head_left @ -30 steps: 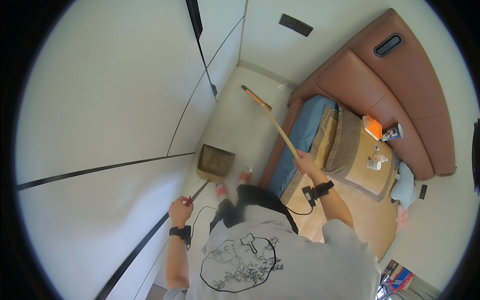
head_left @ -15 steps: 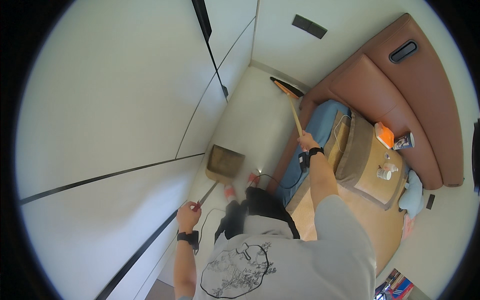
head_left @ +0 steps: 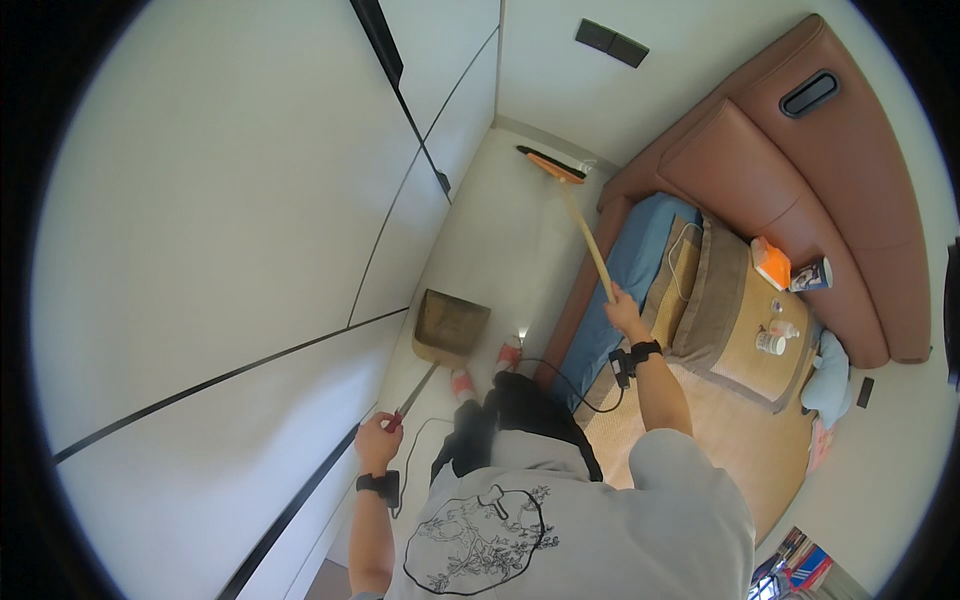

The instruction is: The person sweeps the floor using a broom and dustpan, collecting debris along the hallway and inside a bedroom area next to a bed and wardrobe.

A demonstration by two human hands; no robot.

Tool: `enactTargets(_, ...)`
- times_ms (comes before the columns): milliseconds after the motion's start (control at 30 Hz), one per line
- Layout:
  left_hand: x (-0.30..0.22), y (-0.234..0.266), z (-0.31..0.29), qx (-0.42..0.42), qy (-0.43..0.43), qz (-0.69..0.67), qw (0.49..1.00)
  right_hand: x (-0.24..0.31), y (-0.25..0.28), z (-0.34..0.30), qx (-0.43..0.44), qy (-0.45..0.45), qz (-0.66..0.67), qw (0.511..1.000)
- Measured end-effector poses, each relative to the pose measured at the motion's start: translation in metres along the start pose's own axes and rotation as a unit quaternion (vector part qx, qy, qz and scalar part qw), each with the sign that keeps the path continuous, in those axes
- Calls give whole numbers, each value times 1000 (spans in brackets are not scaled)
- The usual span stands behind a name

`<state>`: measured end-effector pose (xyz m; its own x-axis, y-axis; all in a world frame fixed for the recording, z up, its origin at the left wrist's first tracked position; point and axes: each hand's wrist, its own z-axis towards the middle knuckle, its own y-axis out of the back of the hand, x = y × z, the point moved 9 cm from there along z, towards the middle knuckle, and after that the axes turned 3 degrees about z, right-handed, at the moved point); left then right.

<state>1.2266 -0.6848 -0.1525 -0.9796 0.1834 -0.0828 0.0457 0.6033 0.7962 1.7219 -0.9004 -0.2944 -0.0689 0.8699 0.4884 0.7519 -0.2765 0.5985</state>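
Note:
My right hand [head_left: 625, 313] grips the wooden handle of a broom [head_left: 582, 226]. Its orange head with dark bristles [head_left: 548, 164] rests on the pale floor at the far end of the aisle, near the wall. My left hand [head_left: 377, 440] holds the long handle of a brown dustpan [head_left: 450, 325], which sits on the floor just ahead of my feet. Both wrists wear black bands, and a black cable hangs from the right one.
White wardrobe doors [head_left: 250, 250] line the left side. A bed [head_left: 700, 300] with a blue sheet, woven mat and brown padded headboard fills the right; small bottles, a cup and an orange box lie on it. The floor strip between is narrow.
The broom head has slid farther away along the floor toward the far wall as my right arm stretched out. The dustpan has stayed by my feet.

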Motion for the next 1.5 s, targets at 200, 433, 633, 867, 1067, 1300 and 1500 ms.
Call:
enactTargets(200, 5, -6, 3, 2, 5, -1, 1000, -2, 18, 31, -89, 24, -31, 995)
enactTargets(433, 5, -5, 3, 0, 3, 9, 1000, 0, -16, 43, 93, -105, 251, 958)
enactTargets(633, -2, 1, 5, -6, -5, 7, 1000, 3, -39, 6, 140, -129, 402, 896)
enactTargets(867, 1, 3, 9, -6, -2, 10, 1000, 5, -7, -43, 172, -78, 364, 912)
enactTargets(1067, 0, 3, 7, -7, -3, 4, 1000, 3, 16, -32, 5, 60, 133, 989)
enactTargets(1300, 0, 5, 1, -3, -2, 6, 1000, 69, 14, 10, -18, -35, 78, 996)
enactTargets(1500, 2, 5, 3, -24, -21, -6, 999, 64, -51, 8, 66, 7, -59, 996)
